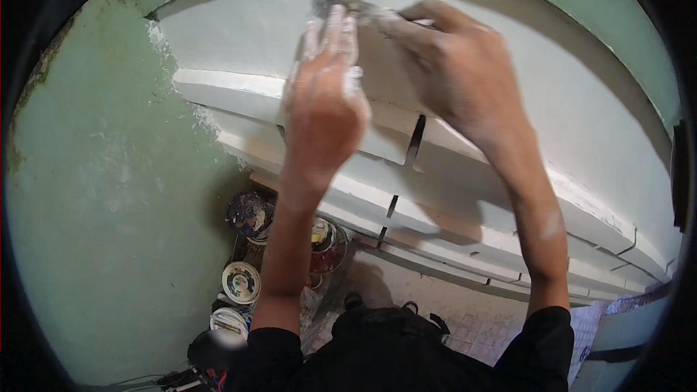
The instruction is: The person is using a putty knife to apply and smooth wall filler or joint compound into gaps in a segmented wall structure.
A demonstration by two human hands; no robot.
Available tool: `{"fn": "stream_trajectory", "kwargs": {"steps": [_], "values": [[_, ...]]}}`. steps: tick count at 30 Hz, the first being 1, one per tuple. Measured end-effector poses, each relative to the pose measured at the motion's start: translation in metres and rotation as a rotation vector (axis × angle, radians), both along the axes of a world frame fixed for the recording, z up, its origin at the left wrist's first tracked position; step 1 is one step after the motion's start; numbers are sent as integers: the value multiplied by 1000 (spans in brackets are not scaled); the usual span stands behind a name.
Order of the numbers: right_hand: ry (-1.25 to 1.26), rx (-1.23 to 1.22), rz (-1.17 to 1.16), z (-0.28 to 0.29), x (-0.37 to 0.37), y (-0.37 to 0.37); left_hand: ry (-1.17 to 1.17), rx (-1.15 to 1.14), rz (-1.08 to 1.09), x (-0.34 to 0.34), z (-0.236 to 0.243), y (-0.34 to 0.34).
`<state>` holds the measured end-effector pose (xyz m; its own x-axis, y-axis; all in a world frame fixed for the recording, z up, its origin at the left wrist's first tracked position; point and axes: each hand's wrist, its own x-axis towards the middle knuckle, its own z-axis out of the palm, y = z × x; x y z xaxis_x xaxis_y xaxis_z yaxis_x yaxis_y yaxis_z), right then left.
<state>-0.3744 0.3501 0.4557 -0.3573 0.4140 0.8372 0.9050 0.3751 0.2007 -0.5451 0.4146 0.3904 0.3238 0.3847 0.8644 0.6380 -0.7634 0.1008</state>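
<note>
My right hand [454,58] is closed around the handle of a putty knife [327,1], high up before a white plastered wall surface [239,25]. The thin metal blade points left and looks smeared with putty. My left hand [327,94] has its fingers stretched upward, coated in white paste. Its fingertips overlap the blade; whether they press on it or only pass in front, I cannot tell. Both hands are slightly blurred.
Stepped white ledges [450,134] with dark slots run below my hands. A green wall [116,196] meets them at the left. Down below are a dark bucket [247,212], a round white lid or tub [240,282] and other containers.
</note>
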Motion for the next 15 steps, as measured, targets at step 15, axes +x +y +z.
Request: {"fn": "stream_trajectory", "kwargs": {"steps": [15], "values": [[102,-21,-46,-16,149,-170,183,-25,-461,140,-15,-129]]}}
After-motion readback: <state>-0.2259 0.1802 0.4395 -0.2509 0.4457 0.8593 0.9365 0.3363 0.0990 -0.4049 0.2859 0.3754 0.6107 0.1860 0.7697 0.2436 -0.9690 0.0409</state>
